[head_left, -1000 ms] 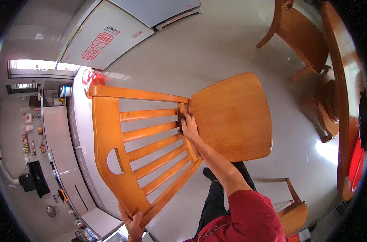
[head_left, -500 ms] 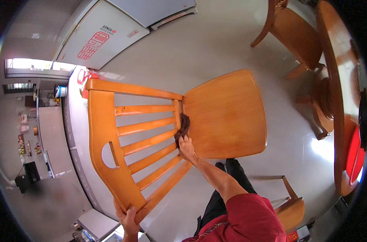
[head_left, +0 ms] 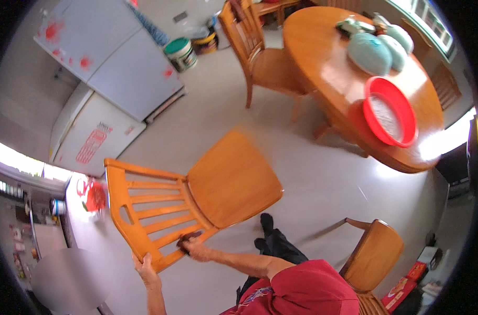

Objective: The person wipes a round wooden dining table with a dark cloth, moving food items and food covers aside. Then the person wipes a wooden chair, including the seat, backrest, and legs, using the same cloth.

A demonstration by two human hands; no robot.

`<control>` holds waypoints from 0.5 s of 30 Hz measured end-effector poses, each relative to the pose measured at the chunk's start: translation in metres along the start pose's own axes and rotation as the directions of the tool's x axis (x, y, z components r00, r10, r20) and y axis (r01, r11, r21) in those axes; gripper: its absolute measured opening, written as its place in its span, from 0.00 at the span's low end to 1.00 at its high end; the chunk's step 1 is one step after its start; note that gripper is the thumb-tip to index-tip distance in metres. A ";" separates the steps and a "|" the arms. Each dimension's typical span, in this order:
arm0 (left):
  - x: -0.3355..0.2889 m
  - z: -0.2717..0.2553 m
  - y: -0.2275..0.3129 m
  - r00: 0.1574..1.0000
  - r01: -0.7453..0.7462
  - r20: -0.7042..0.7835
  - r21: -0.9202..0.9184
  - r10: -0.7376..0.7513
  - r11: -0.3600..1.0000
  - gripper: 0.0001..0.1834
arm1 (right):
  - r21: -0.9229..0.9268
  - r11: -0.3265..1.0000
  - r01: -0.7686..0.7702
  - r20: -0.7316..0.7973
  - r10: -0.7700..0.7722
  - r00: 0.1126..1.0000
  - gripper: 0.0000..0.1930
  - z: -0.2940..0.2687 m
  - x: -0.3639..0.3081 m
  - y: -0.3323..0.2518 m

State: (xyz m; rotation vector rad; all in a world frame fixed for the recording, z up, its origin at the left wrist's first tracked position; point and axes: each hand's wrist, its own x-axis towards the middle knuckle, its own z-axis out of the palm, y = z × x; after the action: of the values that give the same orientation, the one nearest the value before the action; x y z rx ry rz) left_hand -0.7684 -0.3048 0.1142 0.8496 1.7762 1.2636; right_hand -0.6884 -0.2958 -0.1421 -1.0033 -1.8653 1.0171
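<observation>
A wooden chair (head_left: pixel 235 181) with a slatted back stands in front of me, its back toward me and to the left. At the near top corner of the backrest, my left hand (head_left: pixel 146 269) grips the wooden frame. My right hand (head_left: pixel 199 249) is closed on a dark brown cloth (head_left: pixel 188 240), which it presses against the near side rail of the backrest, beside the lowest slats. Part of the cloth is hidden under my fingers.
A round wooden table (head_left: pixel 323 68) at the far right bears a red basin (head_left: pixel 373 122) and several pale green melons (head_left: pixel 370 54). Another chair (head_left: pixel 273 65) stands against it. To my right is a further chair (head_left: pixel 378 252). A fridge (head_left: pixel 128 68) and a lidded bucket (head_left: pixel 180 56) stand at the back left.
My right hand has moved the cloth from the seat end of the backrest toward its near side rail. My left hand still grips the frame. The view has swung toward the table.
</observation>
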 end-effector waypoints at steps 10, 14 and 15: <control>0.002 -0.018 -0.007 0.994 -0.103 0.033 0.063 0.101 0.993 0.34 | 0.677 0.645 -0.354 0.503 -0.055 0.863 0.26 -0.199 -0.039 -0.131; 0.000 -0.015 -0.002 0.990 -0.140 0.024 0.096 0.138 0.986 0.32 | 0.577 0.720 -0.386 0.176 0.352 0.919 0.26 -0.312 -0.064 -0.110; 0.001 -0.018 -0.004 0.991 -0.137 0.013 0.105 0.136 0.985 0.32 | 0.575 0.749 -0.330 0.100 0.336 0.937 0.24 -0.348 -0.065 -0.112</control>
State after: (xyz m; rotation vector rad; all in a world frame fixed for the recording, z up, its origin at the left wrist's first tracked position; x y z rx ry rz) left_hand -0.7850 -0.3127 0.1139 1.0494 1.8191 1.2605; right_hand -0.3870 -0.2973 0.0739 -0.9612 -1.2322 1.6706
